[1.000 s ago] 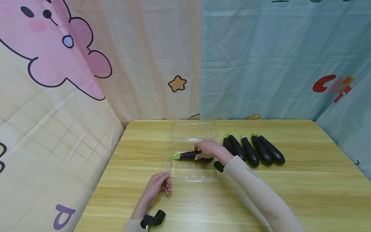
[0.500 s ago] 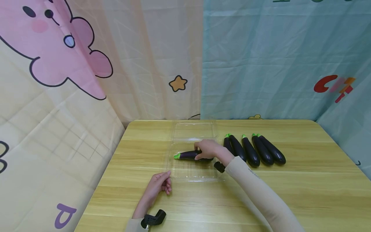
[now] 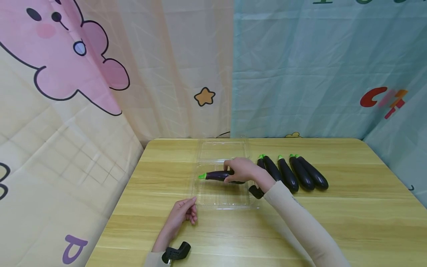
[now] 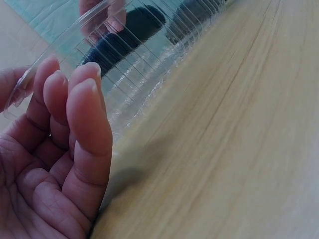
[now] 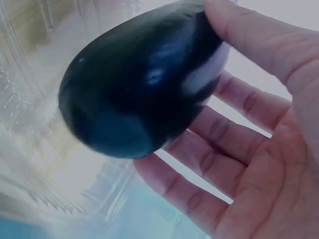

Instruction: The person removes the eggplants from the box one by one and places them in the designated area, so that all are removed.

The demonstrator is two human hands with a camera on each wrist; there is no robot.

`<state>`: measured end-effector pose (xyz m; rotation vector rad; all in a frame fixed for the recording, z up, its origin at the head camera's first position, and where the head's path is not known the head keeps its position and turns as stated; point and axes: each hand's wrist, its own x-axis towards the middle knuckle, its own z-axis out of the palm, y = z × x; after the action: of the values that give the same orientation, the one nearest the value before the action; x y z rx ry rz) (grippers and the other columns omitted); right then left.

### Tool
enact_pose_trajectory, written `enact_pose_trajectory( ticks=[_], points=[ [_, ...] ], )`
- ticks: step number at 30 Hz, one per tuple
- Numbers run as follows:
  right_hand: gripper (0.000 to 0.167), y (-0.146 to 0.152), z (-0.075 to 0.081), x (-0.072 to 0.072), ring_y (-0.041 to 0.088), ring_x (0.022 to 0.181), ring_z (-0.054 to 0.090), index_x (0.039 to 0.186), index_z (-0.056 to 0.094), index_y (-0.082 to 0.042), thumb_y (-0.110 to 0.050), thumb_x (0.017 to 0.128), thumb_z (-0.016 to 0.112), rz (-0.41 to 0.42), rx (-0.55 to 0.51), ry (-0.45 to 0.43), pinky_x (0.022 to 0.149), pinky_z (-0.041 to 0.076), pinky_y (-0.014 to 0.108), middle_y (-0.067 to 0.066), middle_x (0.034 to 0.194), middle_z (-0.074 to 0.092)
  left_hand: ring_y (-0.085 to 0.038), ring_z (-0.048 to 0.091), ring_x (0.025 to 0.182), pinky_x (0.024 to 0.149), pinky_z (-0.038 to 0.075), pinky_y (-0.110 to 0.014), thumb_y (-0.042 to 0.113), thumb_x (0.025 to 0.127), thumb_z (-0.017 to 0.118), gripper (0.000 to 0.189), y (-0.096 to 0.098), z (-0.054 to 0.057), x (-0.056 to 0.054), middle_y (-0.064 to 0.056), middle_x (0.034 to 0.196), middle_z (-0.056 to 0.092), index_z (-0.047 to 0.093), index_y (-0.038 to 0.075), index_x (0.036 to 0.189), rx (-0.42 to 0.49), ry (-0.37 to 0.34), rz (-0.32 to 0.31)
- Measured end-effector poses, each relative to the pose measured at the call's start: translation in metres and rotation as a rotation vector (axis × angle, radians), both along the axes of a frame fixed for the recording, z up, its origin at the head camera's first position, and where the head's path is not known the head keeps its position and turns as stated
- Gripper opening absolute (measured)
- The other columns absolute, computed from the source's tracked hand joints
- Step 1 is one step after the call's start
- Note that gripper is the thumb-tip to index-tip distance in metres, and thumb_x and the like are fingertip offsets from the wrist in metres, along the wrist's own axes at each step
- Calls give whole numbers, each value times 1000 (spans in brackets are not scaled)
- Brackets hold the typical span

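My right hand (image 3: 243, 170) grips a dark purple eggplant (image 3: 215, 175) from above, over the base of a clear plastic clamshell container (image 3: 223, 200). The eggplant lies crosswise, its green stem end to the left. The right wrist view shows its rounded end (image 5: 124, 99) between my thumb and spread fingers. At the container's front left corner, my left hand (image 3: 183, 211) pinches the rim between thumb and forefinger. In the left wrist view, its other fingers (image 4: 89, 114) are bent beside the clear wall, and the eggplant (image 4: 124, 42) shows through the plastic.
Several eggplants (image 3: 288, 174) lie side by side on the wooden table (image 3: 350, 222), right of the container; my right forearm partly covers the nearest ones. The container's lid (image 3: 223, 150) lies folded back towards the far edge. Printed curtains (image 3: 293, 74) hang behind the table.
My right hand has lifted slightly and shifted a little away from me with the eggplant, whose stem end now sits higher. The left hand stays at the container's corner.
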<state>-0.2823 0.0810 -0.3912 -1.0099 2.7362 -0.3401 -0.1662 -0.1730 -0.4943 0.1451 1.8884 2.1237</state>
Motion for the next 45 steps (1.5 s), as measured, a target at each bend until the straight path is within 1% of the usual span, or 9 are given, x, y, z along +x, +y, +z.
enact_pose_trajectory(
  ticks=[6,12,16,22,26,32,39,45],
  points=[
    [39,7,5,3,13,67,51,106,58,-14,-42,83,72,-17,-67,34,61,43,31,-4,80,57,-12,56,52,49,48,-23,33,100,48,40,0,-1,0,-2,61,57,54,9,68,-1,-8,11],
    [41,13,7,4,11,67,53,105,57,-13,-45,83,71,-43,-141,105,60,45,29,-3,84,60,-12,56,52,49,48,-24,32,99,50,39,1,-1,0,-3,62,56,54,8,69,4,-12,21],
    [41,18,8,6,10,67,53,104,56,-14,-47,83,69,-70,-203,129,58,45,28,-3,85,60,-12,56,52,49,48,-24,33,99,50,39,1,-1,0,-3,62,56,54,7,69,4,-14,25],
    [37,26,8,9,11,64,52,101,56,-16,-48,85,67,-110,-317,108,54,44,29,-5,81,57,-12,56,52,49,48,-24,32,99,50,41,0,-2,0,-4,61,56,53,5,69,8,-9,31],
    [36,30,8,11,11,62,52,101,56,-17,-47,85,67,-145,-387,100,52,45,29,-6,80,57,-13,56,52,49,48,-24,32,99,50,40,1,-1,0,-4,62,56,53,5,69,8,-10,29],
    [40,40,9,15,11,58,51,103,55,-15,-49,85,66,-187,-463,168,50,44,30,-5,79,57,-12,56,52,50,49,-24,32,99,49,39,1,-1,0,-3,62,56,54,7,70,8,-8,18],
    [44,53,10,18,14,61,50,105,54,-13,-51,85,66,-239,-517,192,52,43,31,-2,80,56,-12,56,52,49,49,-24,32,99,49,40,0,-1,-1,-3,61,55,54,8,68,12,-13,26],
    [44,70,8,19,16,62,50,105,53,-15,-52,85,65,-292,-552,198,51,43,32,-1,77,55,-13,56,52,49,49,-24,33,99,50,40,1,-2,-1,-3,62,55,53,7,69,6,-14,25]
  ],
)
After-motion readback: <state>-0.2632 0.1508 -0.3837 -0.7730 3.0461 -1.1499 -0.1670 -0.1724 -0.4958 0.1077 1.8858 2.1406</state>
